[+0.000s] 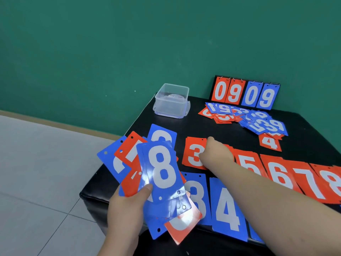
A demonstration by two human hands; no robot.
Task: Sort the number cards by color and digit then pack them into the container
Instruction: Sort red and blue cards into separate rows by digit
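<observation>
My left hand (129, 206) grips a fanned bunch of red and blue number cards (156, 174), with a blue 8 on top. My right hand (214, 150) reaches over the black table and rests on the row of red cards beside the red 3 (193, 154); its fingers are partly hidden. Red stacks 5 (249, 165), 6 (280, 174), 7 (310, 182) and 8 (332, 182) run to the right. Blue 3 (199, 196) and blue 4 (227, 211) lie in the near row. The clear plastic container (171, 100) stands at the far left corner, away from both hands.
A loose heap of unsorted red and blue cards (249, 117) lies at the back right, with a red 4 (270, 143) beside it. A flip scoreboard (245, 93) reading 09 09 stands against the green wall. The table's left edge (103, 172) drops to a tiled floor.
</observation>
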